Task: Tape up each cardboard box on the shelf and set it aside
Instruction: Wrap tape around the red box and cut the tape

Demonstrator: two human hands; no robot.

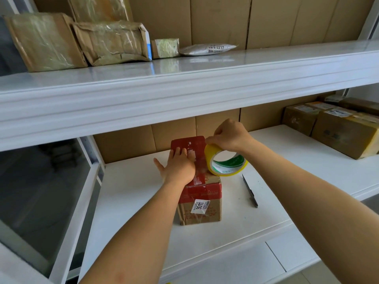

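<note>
1. Small cardboard box (200,201) stands on the white lower shelf (133,201), directly under both hands. Red tape band round its upper part, white label w/ "3011" on the near face.
2. Left hand (178,166) lies flat on the box top, palm down. Fingers straight & together, tips pointing away toward the far edge of the red top flap (188,143); thumb splayed out to the left, off the box edge. It presses, no grip.
3. The red flap reaches just past the left fingertips, its far edge lifted slightly toward the cardboard back wall.
4. Right hand (230,138) is just right of the left fingertips, at the far right corner of the box. Fingers curled down over the top of the yellow tape roll (226,161); thumb & forefinger look pinched together at the roll's upper left, by the flap corner. Can't tell if a tape end is between them.
5. Tape roll stands on edge, tilted, its lower rim touching the box's right top edge, below the right fingers. Green-and-white inner core faces the camera.
6. Knife (250,191) lies on the shelf to the right of the box, near it, not touching, below & right of the right hand, untouched.
7. Taped brown boxes (328,128) sit far right on the same shelf, well apart from both hands.
8. Upper shelf (184,83): wrapped parcels (78,42) at left, a white mailer bag (208,49) mid.
</note>
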